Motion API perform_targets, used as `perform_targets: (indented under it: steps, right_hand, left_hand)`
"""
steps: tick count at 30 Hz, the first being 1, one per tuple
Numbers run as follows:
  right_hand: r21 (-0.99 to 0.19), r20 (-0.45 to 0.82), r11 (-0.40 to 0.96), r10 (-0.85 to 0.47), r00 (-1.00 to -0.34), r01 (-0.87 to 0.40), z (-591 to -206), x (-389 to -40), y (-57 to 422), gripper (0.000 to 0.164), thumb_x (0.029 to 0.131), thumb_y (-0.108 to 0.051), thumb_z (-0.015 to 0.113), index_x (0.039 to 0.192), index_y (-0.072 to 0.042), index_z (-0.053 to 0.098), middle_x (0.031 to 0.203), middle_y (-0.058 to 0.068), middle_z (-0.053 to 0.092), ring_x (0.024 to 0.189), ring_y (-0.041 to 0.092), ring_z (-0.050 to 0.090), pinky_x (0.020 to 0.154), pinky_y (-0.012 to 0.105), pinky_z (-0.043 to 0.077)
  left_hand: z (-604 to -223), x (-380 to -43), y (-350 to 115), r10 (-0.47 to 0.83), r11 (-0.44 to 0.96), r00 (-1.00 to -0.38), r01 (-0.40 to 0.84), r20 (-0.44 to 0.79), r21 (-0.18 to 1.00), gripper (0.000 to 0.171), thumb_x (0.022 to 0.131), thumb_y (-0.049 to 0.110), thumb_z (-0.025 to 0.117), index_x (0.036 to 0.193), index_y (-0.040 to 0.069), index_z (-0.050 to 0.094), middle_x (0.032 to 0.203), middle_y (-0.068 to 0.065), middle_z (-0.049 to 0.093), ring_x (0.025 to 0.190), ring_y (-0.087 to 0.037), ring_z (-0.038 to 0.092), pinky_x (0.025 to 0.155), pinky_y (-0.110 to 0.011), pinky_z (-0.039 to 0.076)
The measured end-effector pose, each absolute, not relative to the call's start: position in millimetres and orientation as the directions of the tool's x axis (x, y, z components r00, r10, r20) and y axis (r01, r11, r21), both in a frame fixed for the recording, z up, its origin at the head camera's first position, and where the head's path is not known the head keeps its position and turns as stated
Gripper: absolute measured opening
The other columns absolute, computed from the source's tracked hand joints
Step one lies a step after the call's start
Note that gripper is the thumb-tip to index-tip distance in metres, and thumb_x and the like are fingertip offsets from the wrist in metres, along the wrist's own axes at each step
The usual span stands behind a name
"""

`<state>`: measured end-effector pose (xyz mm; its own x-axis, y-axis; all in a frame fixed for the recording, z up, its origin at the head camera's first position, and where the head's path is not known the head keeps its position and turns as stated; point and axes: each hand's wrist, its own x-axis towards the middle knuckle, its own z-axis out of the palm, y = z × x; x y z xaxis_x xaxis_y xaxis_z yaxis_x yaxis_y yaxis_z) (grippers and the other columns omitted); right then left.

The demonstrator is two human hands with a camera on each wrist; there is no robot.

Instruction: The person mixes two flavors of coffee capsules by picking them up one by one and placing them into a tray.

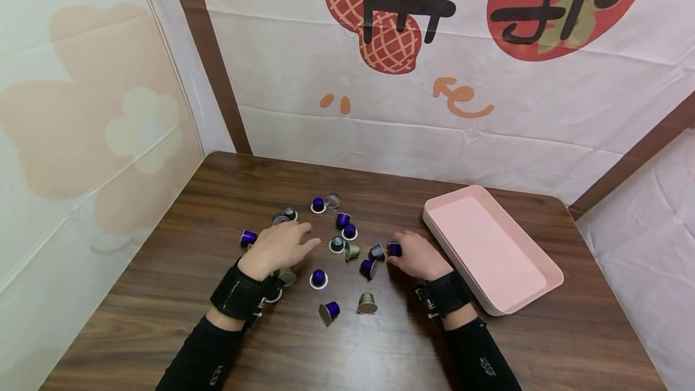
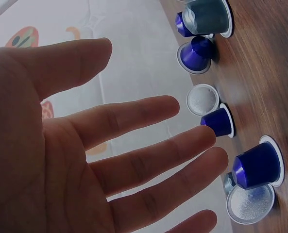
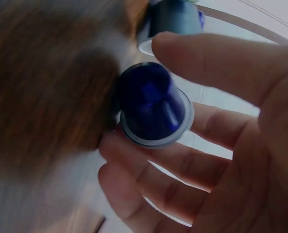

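Blue, grey and green coffee capsules lie scattered over the wooden table. My right hand (image 1: 420,255) is at the right end of the group, with its fingers curled round a blue coffee capsule (image 3: 151,104). The thumb lies along the far side of that capsule, close to a grey capsule (image 3: 173,19). My left hand (image 1: 279,248) hovers palm down above the left part of the group, fingers spread and nothing held. Below its fingertips are a blue capsule (image 2: 258,165) and an upturned silver-lidded capsule (image 2: 250,204). The left forearm and hand hide some of the capsules.
A pink rectangular tray (image 1: 494,246) stands just right of my right hand, its raised rim beside the wrist. Nearer me lie a green capsule (image 1: 367,303) and a tipped blue one (image 1: 329,312). A printed cloth (image 1: 282,77) hangs behind the table.
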<state>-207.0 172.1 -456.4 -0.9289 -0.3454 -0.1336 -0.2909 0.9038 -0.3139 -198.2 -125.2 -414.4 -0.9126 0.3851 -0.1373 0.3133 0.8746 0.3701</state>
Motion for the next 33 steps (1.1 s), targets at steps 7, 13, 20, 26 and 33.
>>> perform_targets:
  steps: [7,13,20,26,33]
  right_hand:
    - [-0.300,-0.114,0.903,-0.353,-0.928,-0.307,-454,-209,176,0.025,0.083,-0.019,0.073,0.101,-0.007,0.061,0.086,0.004,0.056,0.074,0.017,0.051,0.062,0.031,0.045]
    - [-0.349,-0.046,0.887,-0.339,-0.940,-0.303,-440,-206,186,0.031,0.087,-0.014,0.069,0.113,-0.001,0.059,0.094,0.008,0.058,0.073,0.018,0.052,0.060,0.032,0.044]
    - [-0.349,0.052,0.881,-0.322,-0.945,-0.319,-425,-200,202,0.023,0.090,-0.012,0.064,0.106,0.003,0.056,0.086,0.010,0.056,0.076,0.022,0.056,0.065,0.037,0.048]
    - [-0.318,0.041,0.906,-0.281,-0.959,-0.279,-406,-202,227,0.017,0.090,-0.011,0.064,0.084,-0.003,0.051,0.067,0.004,0.044,0.058,0.018,0.044,0.055,0.033,0.038]
    - [-0.270,0.001,0.928,-0.265,-0.964,-0.255,-388,-208,259,0.021,0.087,-0.009,0.062,0.075,-0.005,0.046,0.063,0.001,0.035,0.055,0.015,0.036,0.052,0.029,0.031]
  left_hand:
    - [-411,-197,-121,0.402,0.866,-0.905,0.328,-0.137,0.378,0.051,0.098,0.039,0.050,0.133,0.001,0.052,0.130,-0.019,0.054,0.128,-0.037,0.041,0.095,-0.055,0.039]
    - [-409,-198,-120,0.400,0.866,-0.908,0.329,-0.126,0.376,0.051,0.098,0.039,0.050,0.132,0.002,0.053,0.130,-0.019,0.054,0.126,-0.037,0.043,0.095,-0.054,0.039]
    - [-411,-191,-121,0.433,0.850,-0.893,0.359,-0.124,0.387,0.048,0.098,0.037,0.050,0.129,0.002,0.055,0.124,-0.017,0.057,0.113,-0.033,0.054,0.086,-0.049,0.047]
    - [-409,-189,-120,0.448,0.838,-0.886,0.367,-0.124,0.404,0.048,0.098,0.038,0.050,0.130,0.002,0.055,0.124,-0.018,0.057,0.113,-0.033,0.054,0.087,-0.048,0.047]
    - [-405,-189,-121,0.451,0.839,-0.884,0.374,-0.122,0.396,0.048,0.098,0.036,0.050,0.130,0.001,0.054,0.123,-0.019,0.057,0.112,-0.034,0.054,0.087,-0.049,0.047]
